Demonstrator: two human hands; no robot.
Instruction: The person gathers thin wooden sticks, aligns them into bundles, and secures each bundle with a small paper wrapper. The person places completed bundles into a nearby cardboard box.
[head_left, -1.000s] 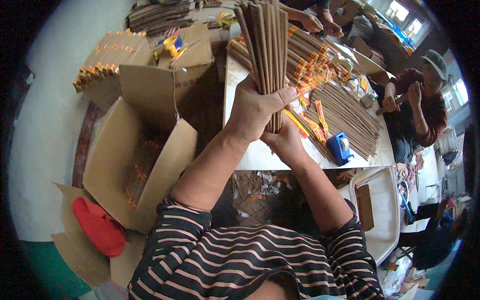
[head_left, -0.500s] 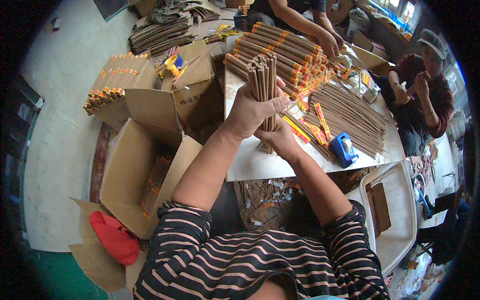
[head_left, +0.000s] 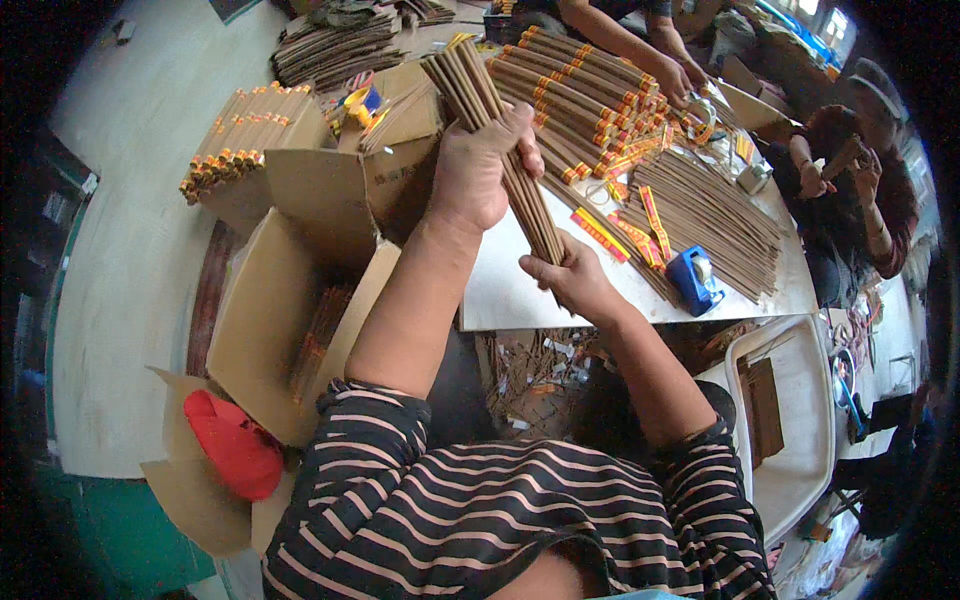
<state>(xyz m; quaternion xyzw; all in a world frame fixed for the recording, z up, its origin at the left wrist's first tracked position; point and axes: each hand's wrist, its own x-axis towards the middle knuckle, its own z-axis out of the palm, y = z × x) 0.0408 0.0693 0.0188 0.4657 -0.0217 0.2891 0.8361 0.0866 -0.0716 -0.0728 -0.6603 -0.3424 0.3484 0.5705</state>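
Note:
A bundle of brown incense sticks (head_left: 535, 215) tilts over the near edge of the white table (head_left: 500, 295), its top leaning left. My left hand (head_left: 478, 165) is wrapped around its upper middle. At the lower end my right hand (head_left: 582, 284) closes around the sticks, hiding their tips. Just beyond lie stacked bundles (head_left: 580, 88) with yellow and red bands. To the right are loose incense sticks (head_left: 715, 230), red and yellow paper strips (head_left: 602, 235) and a blue tape dispenser (head_left: 694, 282).
An open cardboard box (head_left: 240, 335) stands at my left, with a red cloth item (head_left: 232, 445) on its flap. Banded bundles (head_left: 250, 125) are piled behind it. A white tub (head_left: 822, 430) sits at right. A co-worker's hands (head_left: 675, 75) work across the table; another person (head_left: 850, 180) sits right.
The bundle has gone from upright to tilted, its top moving up and left. My left hand has shifted up; my right hand now shows at the lower end, apart from the left.

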